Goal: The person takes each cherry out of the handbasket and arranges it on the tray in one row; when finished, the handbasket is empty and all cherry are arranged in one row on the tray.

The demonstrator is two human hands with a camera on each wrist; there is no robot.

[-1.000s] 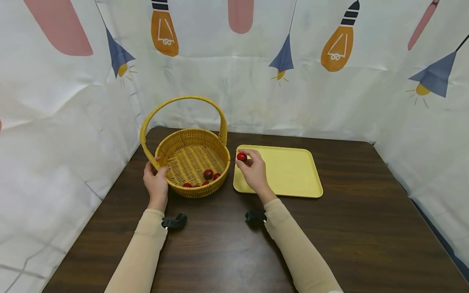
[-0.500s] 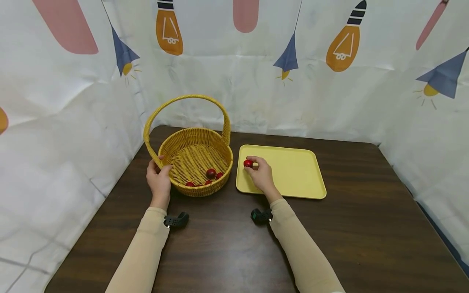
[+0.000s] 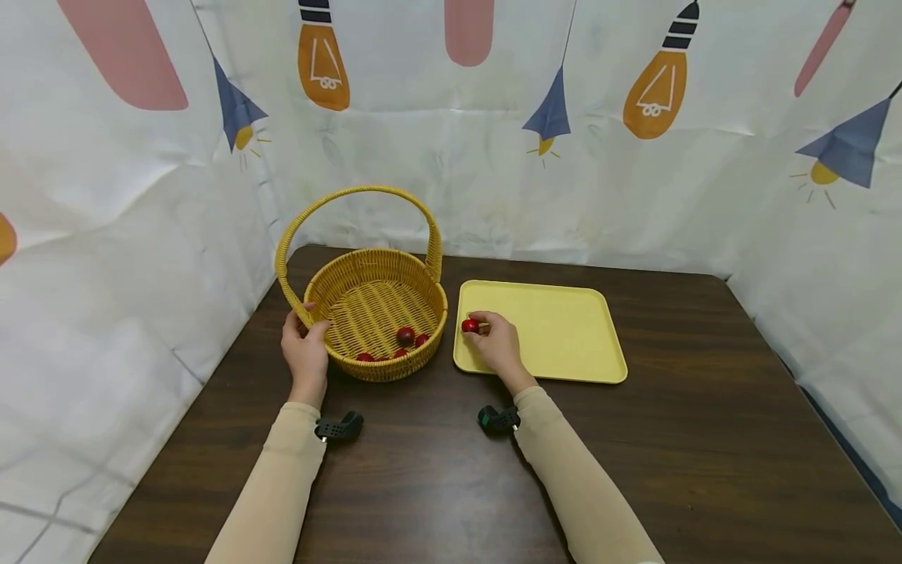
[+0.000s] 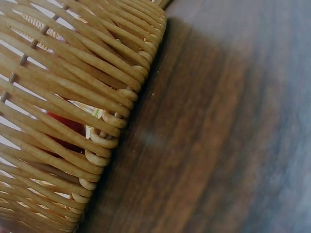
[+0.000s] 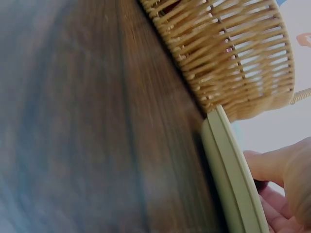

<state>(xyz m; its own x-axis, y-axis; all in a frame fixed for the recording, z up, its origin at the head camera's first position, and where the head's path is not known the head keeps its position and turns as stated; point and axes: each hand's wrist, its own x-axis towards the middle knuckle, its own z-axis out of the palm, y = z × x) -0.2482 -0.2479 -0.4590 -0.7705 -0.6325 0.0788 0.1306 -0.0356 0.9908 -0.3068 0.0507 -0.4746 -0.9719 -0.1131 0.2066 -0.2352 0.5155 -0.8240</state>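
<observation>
A yellow wicker basket [image 3: 361,305] with a tall arched handle stands at the left, several dark red cherries [image 3: 405,336] lying in its near part. My left hand [image 3: 304,356] grips the basket's left side where the handle meets the rim. Over the left end of a pale yellow tray [image 3: 564,333], my right hand [image 3: 500,345] pinches one cherry [image 3: 470,325] between thumb and fingers. In the right wrist view the thumb [image 5: 272,165] lies just past the tray's raised edge, and only a dark bit of the cherry shows. Through the left wrist view's basket weave [image 4: 73,92], some red shows.
The basket and tray stand side by side on a dark wooden table [image 3: 423,486], a narrow gap between them. A white cloth [image 3: 451,188] printed with lamps and bulbs hangs behind and at both sides. Each wrist wears a dark band [image 3: 340,425].
My right hand has carried the cherry from above the tray's left edge inward, then lower toward the tray's near left part. The left hand keeps its grip on the basket.
</observation>
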